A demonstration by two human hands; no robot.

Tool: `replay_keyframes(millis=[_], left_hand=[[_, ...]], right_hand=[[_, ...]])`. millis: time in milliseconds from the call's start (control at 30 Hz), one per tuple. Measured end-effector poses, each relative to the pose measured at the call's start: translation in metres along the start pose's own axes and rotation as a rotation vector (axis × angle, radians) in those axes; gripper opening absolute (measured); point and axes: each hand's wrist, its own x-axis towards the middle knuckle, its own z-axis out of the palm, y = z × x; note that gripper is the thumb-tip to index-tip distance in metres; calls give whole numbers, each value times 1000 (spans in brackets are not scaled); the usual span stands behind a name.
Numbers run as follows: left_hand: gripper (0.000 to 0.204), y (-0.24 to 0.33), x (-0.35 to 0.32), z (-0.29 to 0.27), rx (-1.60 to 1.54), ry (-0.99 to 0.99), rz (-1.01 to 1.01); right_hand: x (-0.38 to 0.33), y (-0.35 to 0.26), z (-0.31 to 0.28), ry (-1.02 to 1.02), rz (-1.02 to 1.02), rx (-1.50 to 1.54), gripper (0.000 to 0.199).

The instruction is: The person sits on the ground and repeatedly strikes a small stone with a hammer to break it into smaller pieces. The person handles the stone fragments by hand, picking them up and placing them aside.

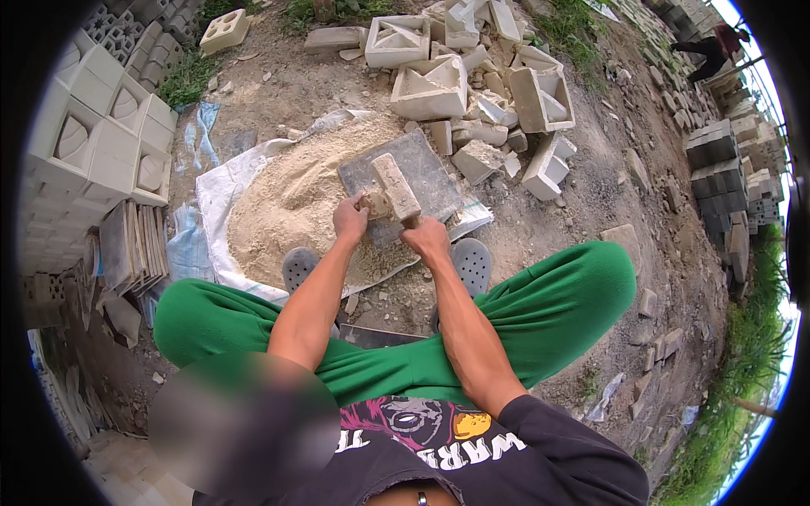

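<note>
Between your knees and the far rubble, a white woven sack (221,190) lies spread flat, apparently to keep the heap of pale sand (291,202) off the dirt. On the sand's right side rests a dark grey slab (434,173), tilted a little, giving you a firm working face. You hold a sand-coated rectangular block (395,185) on that slab, its long side running near to far. Your left hand (349,221) is curled around the block's near left corner; your right hand (426,238) is closed on its near end, so both steady it from your side. Broken concrete castings (430,88) lie piled beyond, and whole patterned blocks (101,118) are stacked far left.
</note>
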Motion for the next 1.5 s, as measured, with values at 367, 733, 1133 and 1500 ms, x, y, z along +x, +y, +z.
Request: replay_keyframes(millis=[367, 733, 1133, 1500], left_hand=[[49, 4, -3, 5, 10, -1, -5], [48, -6, -3, 7, -1, 35, 37], [47, 0, -3, 2, 17, 20, 6], [47, 2, -3, 5, -12, 25, -1]], right_hand=[[4, -3, 9, 115, -307, 163, 35], [-4, -27, -27, 150, -279, 294, 34], [-7, -2, -5, -16, -93, 25, 38], [-7, 6, 6, -70, -56, 99, 35]])
